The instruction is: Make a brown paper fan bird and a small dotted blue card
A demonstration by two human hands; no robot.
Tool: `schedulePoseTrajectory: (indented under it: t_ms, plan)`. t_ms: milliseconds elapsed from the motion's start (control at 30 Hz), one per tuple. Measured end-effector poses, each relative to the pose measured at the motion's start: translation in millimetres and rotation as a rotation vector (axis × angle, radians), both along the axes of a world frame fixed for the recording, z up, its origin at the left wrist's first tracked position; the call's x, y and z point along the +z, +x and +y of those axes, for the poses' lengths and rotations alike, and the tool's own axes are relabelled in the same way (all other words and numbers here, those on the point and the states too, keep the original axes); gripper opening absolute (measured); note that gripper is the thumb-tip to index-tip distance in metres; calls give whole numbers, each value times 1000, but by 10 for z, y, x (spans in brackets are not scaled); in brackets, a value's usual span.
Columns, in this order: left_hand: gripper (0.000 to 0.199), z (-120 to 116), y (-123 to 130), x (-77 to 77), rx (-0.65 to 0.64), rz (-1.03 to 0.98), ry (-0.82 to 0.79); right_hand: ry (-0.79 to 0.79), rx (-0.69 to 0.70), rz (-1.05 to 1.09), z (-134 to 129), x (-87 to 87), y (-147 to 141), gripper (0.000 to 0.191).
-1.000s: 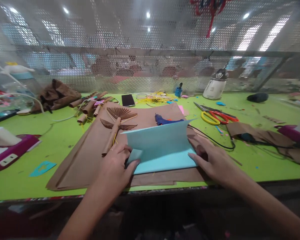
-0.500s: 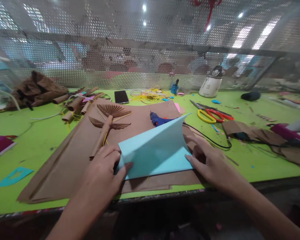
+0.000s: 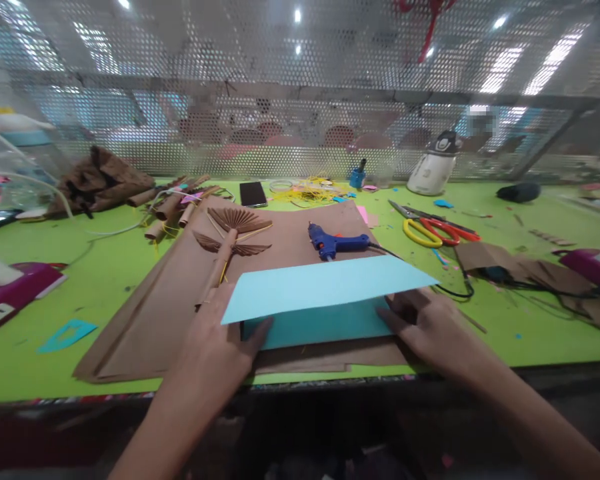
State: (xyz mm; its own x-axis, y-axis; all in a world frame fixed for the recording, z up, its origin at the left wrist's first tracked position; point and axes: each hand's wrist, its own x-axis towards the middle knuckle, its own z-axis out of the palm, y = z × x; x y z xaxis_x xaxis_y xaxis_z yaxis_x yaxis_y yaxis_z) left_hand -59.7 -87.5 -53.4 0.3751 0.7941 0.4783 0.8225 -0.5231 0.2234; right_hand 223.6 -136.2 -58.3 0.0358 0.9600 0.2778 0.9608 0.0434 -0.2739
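Observation:
A light-blue sheet of paper (image 3: 325,288) lies folded in front of me, its upper flap tilted toward me over the lower half. My left hand (image 3: 225,343) grips its left edge, the thumb on the lower layer and the other fingers partly hidden by the flap. At the right edge, my right hand (image 3: 423,320) holds the paper with the thumb on the lower half, its fingertips under the flap. Beneath is a large sheet of brown paper (image 3: 145,320). Just beyond the fold rests a blue glue gun (image 3: 340,245). Left of it is a rolled brown-paper stem with pleated leaves (image 3: 235,227).
Two pairs of scissors (image 3: 433,230) lie right of the glue gun, whose black cord curves nearby. A phone (image 3: 253,194), yellow strings (image 3: 313,193) and a white bottle (image 3: 433,167) stand toward the mesh panel. Brown paper rolls (image 3: 173,203) lie at back left.
The flap of the blue paper has swung down toward me, uncovering the glue gun. Both hands stay at the paper's sides. The view has shifted slightly left.

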Motion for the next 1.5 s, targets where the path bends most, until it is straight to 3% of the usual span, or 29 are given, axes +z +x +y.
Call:
schedulePoseTrajectory:
  t_ms: [133, 267, 400, 600, 800, 967, 1267, 1500]
  plan:
    - [28, -63, 14, 20, 20, 59, -22, -20, 75, 105, 2, -18, 30, 25]
    - [18, -107, 58, 95, -93, 176, 68, -36, 117, 176, 7, -49, 52, 27]
    - [25, -97, 64, 132, -199, 318, 20, -29, 114, 139, 20, -44, 38, 22]
    - [32, -116, -22, 105, -314, 278, -54, -29, 113, 98, 12, -30, 13, 24]
    - [32, -477, 85, 162, -231, 374, 14, -15, 118, 47, 0, -62, 6, 26]
    - [52, -688, 240, 158, -156, 404, -23, -34, 92, -21, 5, -89, 6, 23]
    - [46, -683, 274, 191, -183, 419, -79, -69, 132, -127, -6, 32, -24, 24]
    - [49, -684, 293, 174, -156, 446, -63, -49, 106, -70, -29, 76, -46, 22]
